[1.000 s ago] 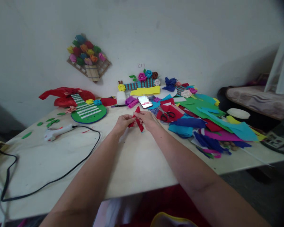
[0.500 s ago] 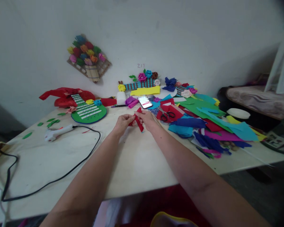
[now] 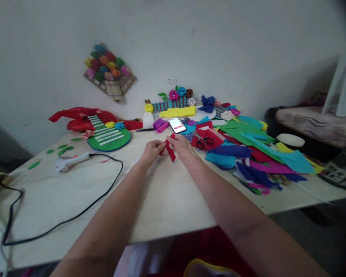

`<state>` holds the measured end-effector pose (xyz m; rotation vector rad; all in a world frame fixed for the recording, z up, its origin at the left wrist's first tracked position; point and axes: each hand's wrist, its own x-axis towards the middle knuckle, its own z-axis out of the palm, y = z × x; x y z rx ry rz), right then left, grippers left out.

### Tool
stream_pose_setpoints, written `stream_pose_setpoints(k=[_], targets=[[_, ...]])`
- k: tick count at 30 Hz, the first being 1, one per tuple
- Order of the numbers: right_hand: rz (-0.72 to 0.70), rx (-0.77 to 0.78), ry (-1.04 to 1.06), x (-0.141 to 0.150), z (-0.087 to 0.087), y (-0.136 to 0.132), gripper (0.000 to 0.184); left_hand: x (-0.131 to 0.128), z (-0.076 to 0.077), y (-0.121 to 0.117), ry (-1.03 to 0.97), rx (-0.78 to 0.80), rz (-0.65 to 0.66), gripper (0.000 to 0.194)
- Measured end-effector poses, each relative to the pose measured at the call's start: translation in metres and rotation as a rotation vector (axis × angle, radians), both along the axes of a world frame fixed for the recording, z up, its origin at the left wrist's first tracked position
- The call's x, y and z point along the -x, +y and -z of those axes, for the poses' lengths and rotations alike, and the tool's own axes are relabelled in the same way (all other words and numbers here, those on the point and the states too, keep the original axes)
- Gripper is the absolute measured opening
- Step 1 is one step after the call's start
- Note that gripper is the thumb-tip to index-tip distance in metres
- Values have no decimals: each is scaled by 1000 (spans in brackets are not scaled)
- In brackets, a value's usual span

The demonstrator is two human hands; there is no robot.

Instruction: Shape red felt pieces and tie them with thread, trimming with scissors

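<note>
A narrow strip of red crepe paper (image 3: 170,152) is held above the middle of the table (image 3: 173,200). My left hand (image 3: 153,151) pinches it from the left side, fingertips close to those of the other hand. From the right, my right hand (image 3: 179,147) grips the strip near its upper end, and the lower end hangs free. Just beyond the hands lies a phone (image 3: 178,126) with a lit screen. Black-handled scissors (image 3: 204,143) rest on red paper right of my right hand.
Coloured paper sheets (image 3: 248,134) pile up at the right. A hot glue gun (image 3: 72,161) with a black cord (image 3: 103,192) lies at the left, near green paper leaves (image 3: 34,165) and a green guitar-shaped craft (image 3: 109,140). A yellow paper roll (image 3: 177,112) is at the back.
My left fingers have shifted slightly, and less red paper shows beneath them. The right hand keeps its hold with almost no movement.
</note>
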<state>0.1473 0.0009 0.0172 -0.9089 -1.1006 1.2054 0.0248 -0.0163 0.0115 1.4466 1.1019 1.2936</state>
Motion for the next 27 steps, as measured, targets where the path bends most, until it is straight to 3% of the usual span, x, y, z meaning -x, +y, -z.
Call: stream_pose_setpoints(k=[8,21,24,27], targets=[[27,8,55,-4,-1,1,22,1,1,-2,-16,73,74,37],[-63,-36,-66,-8,0,4,27,8,-4,-3,90,23,5,31],[39,-31,-172,-12,1,9,28,9,-4,-2,40,5,-66,30],[205,-87,-491,-17,2,13,29,12,-2,1,-11,-23,-194,29]])
